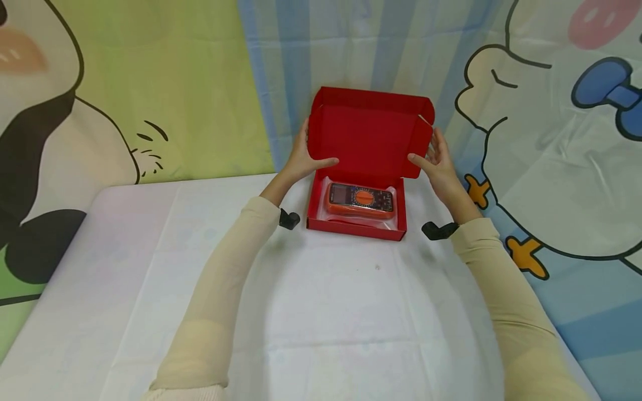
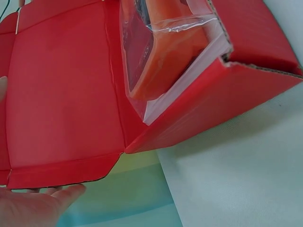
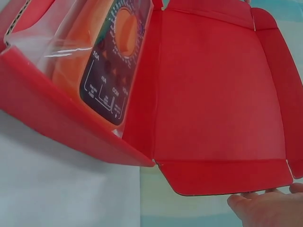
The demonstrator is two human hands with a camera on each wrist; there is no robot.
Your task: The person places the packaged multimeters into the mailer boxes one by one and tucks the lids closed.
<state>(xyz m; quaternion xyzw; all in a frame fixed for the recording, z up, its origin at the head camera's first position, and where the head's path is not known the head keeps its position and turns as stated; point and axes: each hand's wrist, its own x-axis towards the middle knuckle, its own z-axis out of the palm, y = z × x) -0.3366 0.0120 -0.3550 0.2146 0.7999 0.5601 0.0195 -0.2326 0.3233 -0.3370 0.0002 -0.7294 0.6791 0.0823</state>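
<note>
A red cardboard box (image 1: pixel 353 227) stands on the table with its lid (image 1: pixel 365 131) raised. In the box lies an orange multimeter (image 1: pixel 357 210) with a dark face and a round orange dial, wrapped in clear plastic (image 2: pixel 184 23). My left hand (image 1: pixel 303 159) holds the lid's left side, thumb across the inner face and fingers behind it. On the other side my right hand (image 1: pixel 441 172) grips the lid's side flap (image 3: pixel 227 177), thumb in front. From the right wrist view, fingertips of that hand touch the flap's edge. The fingers behind the lid are partly hidden.
A white cloth covers the table (image 1: pixel 321 334). Behind it hangs a striped and green curtain (image 1: pixel 190 100) with cartoon animals, close behind the lid. Black wrist mounts (image 1: pixel 439 230) stick out near both cuffs.
</note>
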